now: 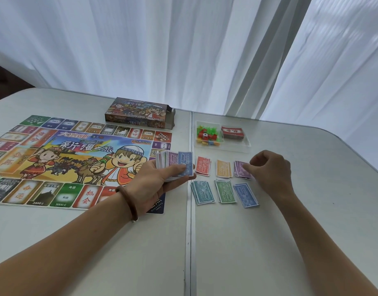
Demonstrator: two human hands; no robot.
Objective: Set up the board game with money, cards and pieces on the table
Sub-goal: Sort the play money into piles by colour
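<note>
- The game board (77, 159) is cut off at the left edge; its near right corner is covered by the left hand (160, 182).
- The stack of notes (173, 165) gripped there is mostly hidden under its top note.
- The purple pile (240, 171) is partly covered by the right hand (269, 169); whether a note is pinched cannot be told.
- The pieces (207, 136) in the clear tray (235, 147) are too small to be told apart.

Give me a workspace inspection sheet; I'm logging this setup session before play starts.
Surface: white table, seam down the middle.
Job's things: board flat at left; right of the seam, red pile, orange pile, purple pile, teal pile, green pile, blue pile; clear tray holding pieces and red card deck.
Clutter: open game box behind board.
Grips: left hand holds unsorted money stack; right hand pinches purple pile's top note.
Cables: nothing seen.
Surroundings: white curtains behind.
</note>
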